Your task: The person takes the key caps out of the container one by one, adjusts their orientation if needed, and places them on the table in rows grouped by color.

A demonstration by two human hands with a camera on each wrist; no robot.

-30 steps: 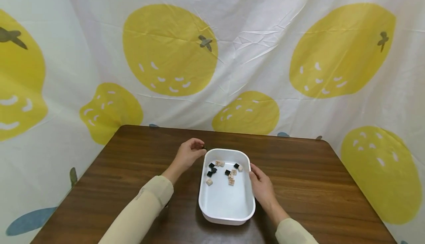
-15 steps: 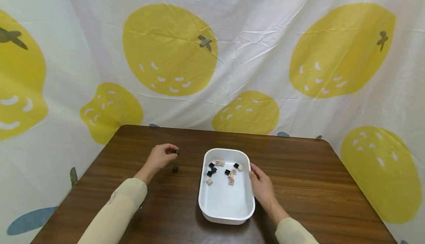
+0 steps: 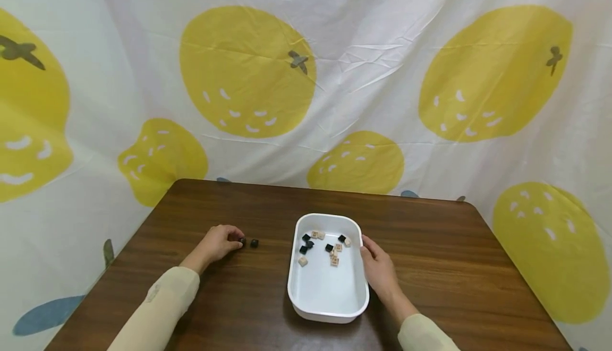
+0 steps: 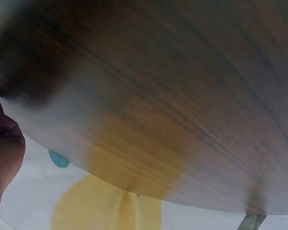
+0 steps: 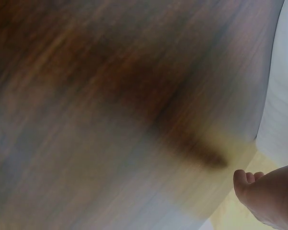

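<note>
Across the whole width behind you hangs a white cloth printed with big yellow lemons (image 3: 356, 101), and in front of it stands a dark brown wood-grain table (image 3: 430, 234) with rounded corners. At the left, your cream long sleeve (image 3: 162, 300) leads to your left hand (image 3: 217, 244), which reaches over the left half of the table. Its thumb and fingertips pinch a small black square block (image 3: 243, 241), mostly hidden by your fingers, down close to the tabletop. Just right of your fingertips, a second small black block (image 3: 254, 243) lies on the wood.

Further right, well apart from both blocks, sits the white rectangular tray with rounded corners (image 3: 327, 292), long sides running away from you. Small flat square pieces lie scattered in its far half: black ones (image 3: 329, 247) and beige ones (image 3: 334, 261), some touching. The near half shows bare white bottom.

At the tray's right side, your right hand (image 3: 380, 268) grips the wall, thumb at the rim and fingers along the outside. Behind it comes your other cream sleeve (image 3: 423, 332). Both wrist views catch mostly blurred wood, the hands only at their edges.
</note>
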